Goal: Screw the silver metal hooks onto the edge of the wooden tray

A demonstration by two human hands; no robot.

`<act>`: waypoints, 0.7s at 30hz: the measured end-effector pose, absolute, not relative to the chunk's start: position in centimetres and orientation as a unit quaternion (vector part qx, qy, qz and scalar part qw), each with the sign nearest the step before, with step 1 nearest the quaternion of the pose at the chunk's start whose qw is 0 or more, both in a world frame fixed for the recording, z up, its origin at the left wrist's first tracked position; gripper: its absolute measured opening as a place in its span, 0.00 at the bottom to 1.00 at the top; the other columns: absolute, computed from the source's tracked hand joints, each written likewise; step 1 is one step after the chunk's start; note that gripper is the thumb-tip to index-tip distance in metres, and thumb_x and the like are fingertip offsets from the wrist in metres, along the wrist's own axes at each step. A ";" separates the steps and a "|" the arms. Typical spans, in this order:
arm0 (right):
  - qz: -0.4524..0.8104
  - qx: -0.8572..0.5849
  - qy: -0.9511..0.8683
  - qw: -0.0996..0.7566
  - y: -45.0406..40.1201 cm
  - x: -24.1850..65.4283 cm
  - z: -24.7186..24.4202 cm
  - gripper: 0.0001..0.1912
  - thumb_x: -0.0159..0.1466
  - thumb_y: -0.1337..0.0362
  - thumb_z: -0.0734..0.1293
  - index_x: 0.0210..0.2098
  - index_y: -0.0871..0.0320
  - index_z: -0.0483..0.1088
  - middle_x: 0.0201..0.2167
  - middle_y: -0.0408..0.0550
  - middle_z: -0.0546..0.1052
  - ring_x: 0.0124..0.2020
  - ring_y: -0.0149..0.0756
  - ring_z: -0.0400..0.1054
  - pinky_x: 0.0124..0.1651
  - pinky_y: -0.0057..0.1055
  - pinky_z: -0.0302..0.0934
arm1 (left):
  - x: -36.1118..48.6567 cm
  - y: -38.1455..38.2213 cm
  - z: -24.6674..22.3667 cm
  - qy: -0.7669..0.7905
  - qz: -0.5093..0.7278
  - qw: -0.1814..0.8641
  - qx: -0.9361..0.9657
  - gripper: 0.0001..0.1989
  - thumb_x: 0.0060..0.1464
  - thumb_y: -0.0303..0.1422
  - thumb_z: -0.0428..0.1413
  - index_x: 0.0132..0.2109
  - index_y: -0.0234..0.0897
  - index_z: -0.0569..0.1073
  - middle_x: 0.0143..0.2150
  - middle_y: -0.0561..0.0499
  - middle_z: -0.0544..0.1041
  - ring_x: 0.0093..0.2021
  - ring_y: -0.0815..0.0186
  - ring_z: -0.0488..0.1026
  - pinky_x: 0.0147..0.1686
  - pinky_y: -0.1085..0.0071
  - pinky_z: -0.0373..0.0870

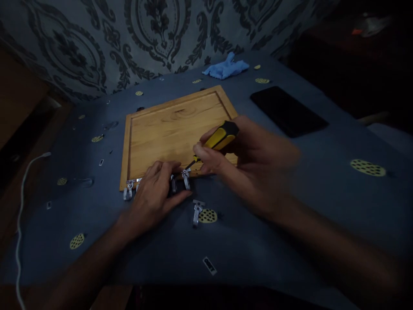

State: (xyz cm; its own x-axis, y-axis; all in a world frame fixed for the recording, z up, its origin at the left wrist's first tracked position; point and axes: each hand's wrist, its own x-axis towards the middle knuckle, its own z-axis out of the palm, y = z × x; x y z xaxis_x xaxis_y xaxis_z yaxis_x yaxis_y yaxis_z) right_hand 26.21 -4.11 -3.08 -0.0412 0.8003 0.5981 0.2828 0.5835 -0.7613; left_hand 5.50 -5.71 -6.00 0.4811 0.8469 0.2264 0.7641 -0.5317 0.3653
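Note:
A framed wooden panel [174,129] lies on the blue patterned cloth. In my right hand [238,159] is a yellow and black screwdriver [221,137], tilted down, its tip at a metal hook-shaped piece [186,178] on the panel's near edge. My left hand [155,189] rests on that edge, thumb and fingers apart, partly covering other metal pieces; whether it grips one is hidden. Another metal hook [129,190] sits at the panel's near left corner. One loose metal hook [197,213] lies on the cloth in front of the panel.
A black flat object [288,110] lies at the right, and a crumpled blue cloth [226,67] at the back. Behind stands a patterned fabric surface [158,34]. A white cable [21,215] runs down the left side. Small clear items lie left of the panel.

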 end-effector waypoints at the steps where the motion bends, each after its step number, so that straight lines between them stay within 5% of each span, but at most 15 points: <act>1: 0.220 -0.395 -0.693 0.561 -4.1 26.2 -3.1 0.10 0.67 0.56 0.71 0.34 0.53 0.69 0.28 0.41 0.75 0.25 0.32 0.71 0.29 0.32 0.68 | 5.5 -5.7 -6.0 0.474 0.191 0.108 0.853 0.22 0.62 0.38 0.63 0.57 0.42 0.63 0.51 0.47 0.76 0.52 0.54 0.74 0.51 0.55 0.73; 21: 0.186 -0.399 -0.712 0.547 -3.7 26.4 -3.0 0.08 0.68 0.60 0.70 0.34 0.54 0.69 0.25 0.39 0.73 0.25 0.31 0.70 0.30 0.31 0.66 | 5.3 -5.9 -5.8 0.468 0.191 0.131 0.853 0.22 0.61 0.36 0.63 0.58 0.42 0.63 0.50 0.47 0.74 0.51 0.54 0.74 0.50 0.55 0.74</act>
